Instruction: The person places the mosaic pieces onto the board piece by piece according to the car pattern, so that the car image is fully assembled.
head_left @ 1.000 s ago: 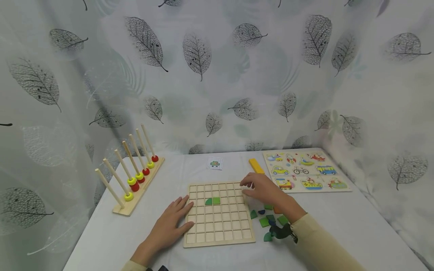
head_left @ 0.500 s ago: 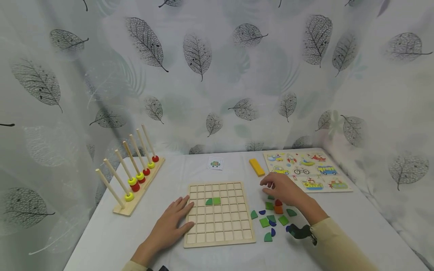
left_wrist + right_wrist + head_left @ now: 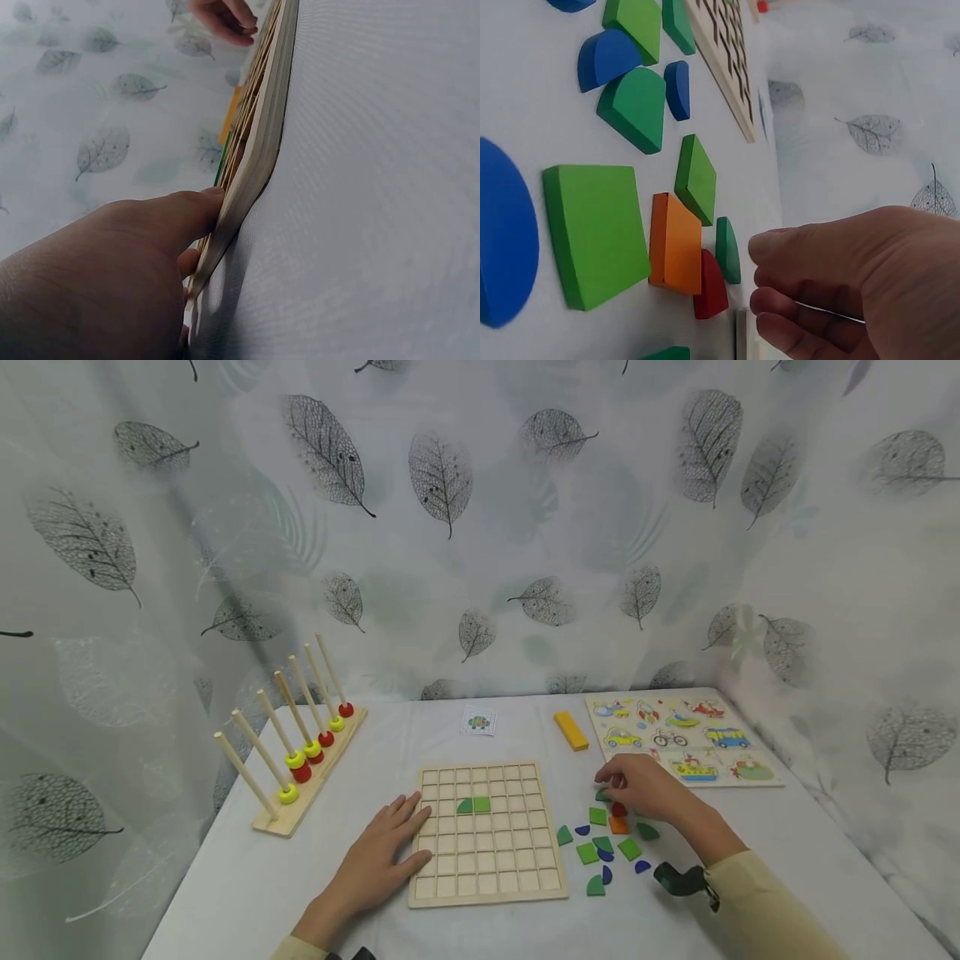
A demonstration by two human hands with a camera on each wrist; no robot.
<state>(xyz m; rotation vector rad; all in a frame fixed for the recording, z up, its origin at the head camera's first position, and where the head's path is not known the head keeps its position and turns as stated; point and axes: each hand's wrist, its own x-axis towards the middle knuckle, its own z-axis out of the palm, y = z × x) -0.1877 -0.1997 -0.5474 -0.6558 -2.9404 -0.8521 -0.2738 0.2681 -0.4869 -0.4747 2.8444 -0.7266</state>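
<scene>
A wooden grid board (image 3: pixel 487 887) lies at the middle of the table. In one of its rows a dark green quarter-round piece (image 3: pixel 465 806) sits beside a light green square (image 3: pixel 482 804). My left hand (image 3: pixel 378 856) rests along the board's left edge, its fingers spread; in the left wrist view the thumb (image 3: pixel 191 214) touches the rim. My right hand (image 3: pixel 641 785) hovers over the loose pieces, fingers loosely bent with nothing seen between them. Closest to its fingertips are a green quarter-round piece (image 3: pixel 727 251), a red piece (image 3: pixel 711 289) and an orange square (image 3: pixel 676 244).
Several green and blue pieces (image 3: pixel 587 853) lie right of the board. Behind are a pattern card (image 3: pixel 478 721) and a yellow block (image 3: pixel 572 731). A vehicle puzzle board (image 3: pixel 678 739) lies back right, a peg stand with rings (image 3: pixel 330 768) at left. A leaf-print curtain (image 3: pixel 480 527) hangs behind.
My right hand has moved right from the grid board's upper right corner to the loose pieces, uncovering several of them. The left hand stays on the board.
</scene>
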